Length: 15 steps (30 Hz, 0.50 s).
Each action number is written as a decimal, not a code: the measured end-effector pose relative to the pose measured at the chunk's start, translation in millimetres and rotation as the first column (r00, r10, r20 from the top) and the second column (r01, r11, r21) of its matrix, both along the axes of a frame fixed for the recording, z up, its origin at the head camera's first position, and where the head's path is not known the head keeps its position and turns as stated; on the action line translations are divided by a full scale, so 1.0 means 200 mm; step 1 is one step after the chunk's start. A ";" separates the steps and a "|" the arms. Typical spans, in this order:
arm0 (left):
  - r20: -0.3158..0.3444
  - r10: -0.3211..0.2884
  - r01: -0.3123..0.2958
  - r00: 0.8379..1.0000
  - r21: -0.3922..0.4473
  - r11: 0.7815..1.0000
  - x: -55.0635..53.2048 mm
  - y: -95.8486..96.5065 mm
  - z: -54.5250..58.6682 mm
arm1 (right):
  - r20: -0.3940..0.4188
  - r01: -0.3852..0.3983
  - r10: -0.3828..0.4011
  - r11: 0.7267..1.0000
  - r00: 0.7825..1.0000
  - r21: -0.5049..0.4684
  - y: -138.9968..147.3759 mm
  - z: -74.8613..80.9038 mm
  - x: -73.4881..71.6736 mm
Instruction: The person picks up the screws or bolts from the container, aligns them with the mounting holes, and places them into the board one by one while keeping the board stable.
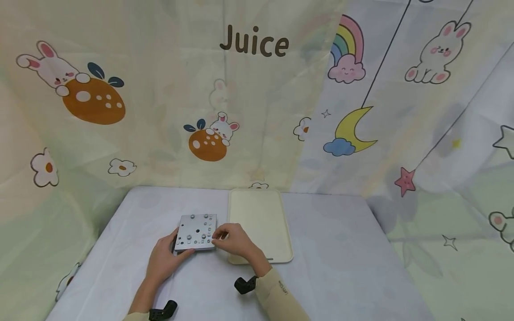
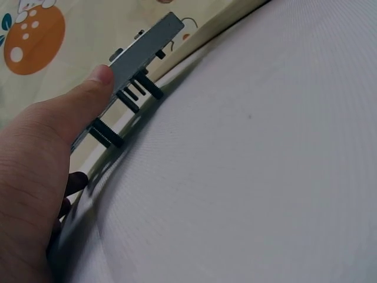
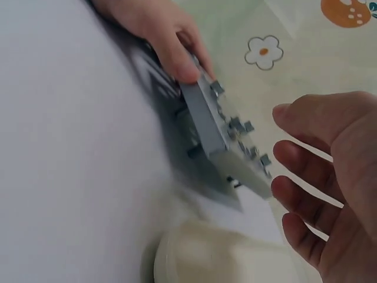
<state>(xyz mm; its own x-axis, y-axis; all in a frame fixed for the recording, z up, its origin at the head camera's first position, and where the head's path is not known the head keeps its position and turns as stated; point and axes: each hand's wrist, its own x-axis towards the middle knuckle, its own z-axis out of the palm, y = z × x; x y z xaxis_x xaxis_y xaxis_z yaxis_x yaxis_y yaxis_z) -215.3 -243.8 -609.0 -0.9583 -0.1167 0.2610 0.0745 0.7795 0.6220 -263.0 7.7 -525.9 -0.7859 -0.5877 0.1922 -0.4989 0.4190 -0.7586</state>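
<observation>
A square grey metal plate (image 1: 187, 226) carries several small bolts and has holes in its top face. My left hand (image 1: 162, 257) grips it by the left side, with the thumb along the near edge. Threaded bolt shanks (image 2: 149, 86) stick out of its underside in the left wrist view, holding it tilted just above the cloth. At the plate's right edge is my right hand (image 1: 234, 241), its fingers loosely bent. Bolt heads (image 3: 235, 125) face those fingers in the right wrist view, a small gap apart, and nothing shows between thumb and fingers.
A cream tray (image 1: 257, 209) lies right of the plate, partly under the right forearm. One small dark piece (image 1: 270, 259) lies by its near rim. White cloth (image 1: 329, 249) covers the table, and a printed curtain (image 1: 160, 89) hangs behind.
</observation>
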 end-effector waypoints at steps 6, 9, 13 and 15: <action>-0.008 0.007 -0.007 1.000 -0.004 1.000 0.01 0.00 0.00 | -0.008 0.062 -0.061 0.995 0.998 0.073 0.14 -0.02 0.03; -0.006 0.006 -0.006 1.000 -0.005 1.000 0.01 0.00 0.00 | -0.008 0.084 -0.083 0.991 0.996 0.100 0.20 -0.05 0.04; -0.001 -0.001 0.001 1.000 -0.001 1.000 0.00 0.00 0.00 | -0.013 0.098 -0.098 0.988 0.995 0.121 0.30 -0.08 0.04; 0.004 -0.003 0.003 1.000 -0.002 1.000 0.00 0.00 0.00 | -0.011 0.103 -0.103 0.987 0.995 0.122 0.35 -0.10 0.03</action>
<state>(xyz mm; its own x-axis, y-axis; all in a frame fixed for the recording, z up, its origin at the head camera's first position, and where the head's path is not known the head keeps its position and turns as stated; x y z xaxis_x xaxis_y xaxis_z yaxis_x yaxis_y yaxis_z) -215.5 -243.6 -609.3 -0.9597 -0.1137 0.2571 0.0739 0.7803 0.6210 -256.2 78.2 -545.6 -0.8428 -0.5229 0.1275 -0.4516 0.5581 -0.6961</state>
